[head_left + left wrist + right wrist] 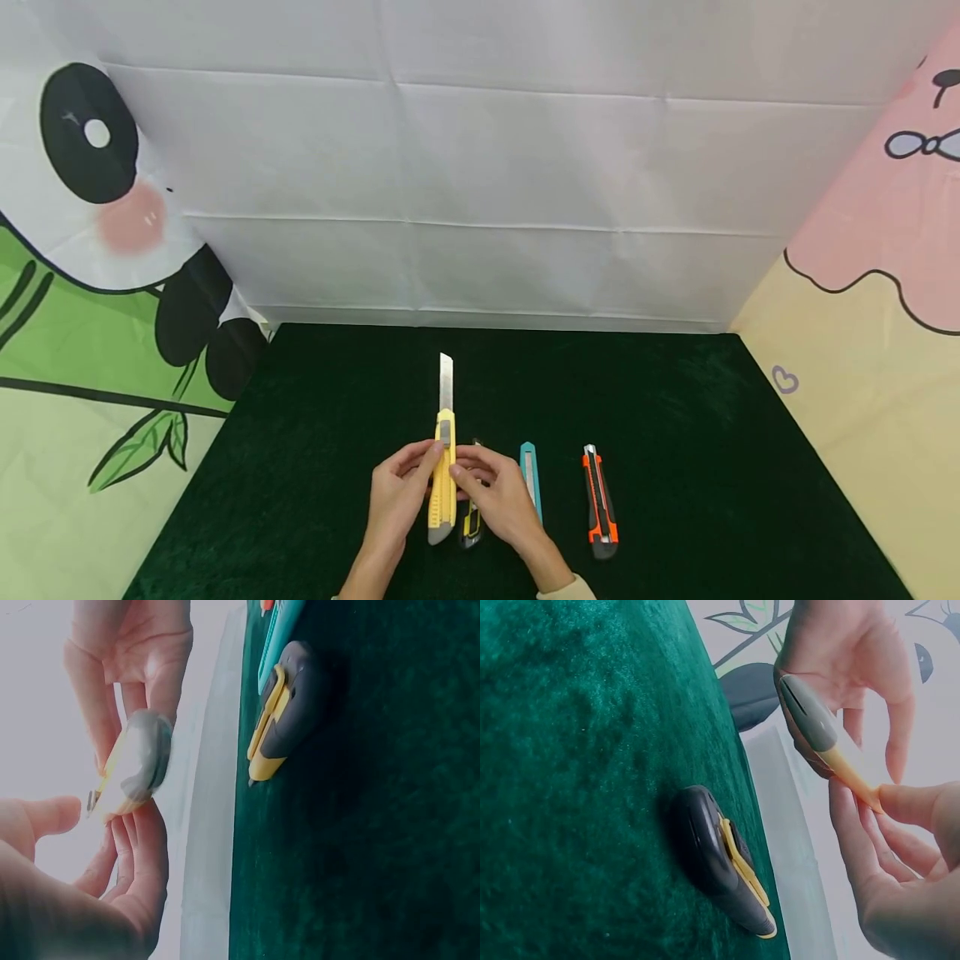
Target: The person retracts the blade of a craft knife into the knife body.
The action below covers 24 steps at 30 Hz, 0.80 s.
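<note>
A yellow utility knife (442, 505) with a grey end is held up between both hands, its wide blade (446, 382) extended and pointing away from me. My left hand (392, 496) holds it from the left, fingers beneath the handle and thumb by the grey slider (446, 430). From the right, my right hand (508, 502) pinches the handle between thumb and fingers. In the left wrist view the knife's grey butt end (150, 754) faces the camera. Below the hands lies a black and yellow utility knife (712, 851), partly hidden in the head view.
A teal utility knife (530, 471) lies just right of my right hand, partly covered by it. Farther right is an orange and black utility knife (600, 508). All rest on a dark green cloth (712, 467), with a white sheet (510, 167) behind and printed cloths at both sides.
</note>
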Tool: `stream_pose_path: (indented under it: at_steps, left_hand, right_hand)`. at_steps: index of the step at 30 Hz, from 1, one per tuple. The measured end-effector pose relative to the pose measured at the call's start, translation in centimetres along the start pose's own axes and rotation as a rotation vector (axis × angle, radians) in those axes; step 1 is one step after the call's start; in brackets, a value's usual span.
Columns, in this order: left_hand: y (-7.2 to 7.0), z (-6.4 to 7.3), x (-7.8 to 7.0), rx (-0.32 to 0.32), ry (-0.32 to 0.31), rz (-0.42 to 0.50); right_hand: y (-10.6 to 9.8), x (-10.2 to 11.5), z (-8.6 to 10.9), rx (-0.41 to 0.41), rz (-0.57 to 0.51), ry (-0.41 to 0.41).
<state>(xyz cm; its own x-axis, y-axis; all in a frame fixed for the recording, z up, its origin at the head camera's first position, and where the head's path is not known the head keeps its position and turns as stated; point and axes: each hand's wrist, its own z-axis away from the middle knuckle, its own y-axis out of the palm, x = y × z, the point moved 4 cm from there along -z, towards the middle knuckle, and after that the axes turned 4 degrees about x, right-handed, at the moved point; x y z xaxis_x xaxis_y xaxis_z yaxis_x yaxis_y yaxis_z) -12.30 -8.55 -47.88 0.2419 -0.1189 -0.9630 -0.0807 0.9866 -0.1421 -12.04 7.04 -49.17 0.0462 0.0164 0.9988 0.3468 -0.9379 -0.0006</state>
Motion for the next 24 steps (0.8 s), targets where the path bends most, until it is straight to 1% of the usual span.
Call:
stream_pose_path:
  at_steps: [9, 12, 19, 24]
  left_hand:
    - [0.0, -1.2, -1.1, 0.018, 0.078, -0.038]
    - [0.1, -1.6, -1.3, 0.021, 0.080, -0.045]
    - [0.7, -2.3, -1.4, -0.013, 0.061, -0.072]
    - [1.1, -2.7, -1.2, -0.010, 0.071, -0.053]
  right_hand:
    - [0.0, -0.1, 0.0, 0.004, -0.025, 0.006]
    - [0.0, -0.1, 0.0, 0.001, -0.018, 0.016]
    - [-0.1, -0.2, 0.0, 0.000, -0.005, 0.007]
    - [-0.2, -0.3, -0.1, -0.025, -0.002, 0.012]
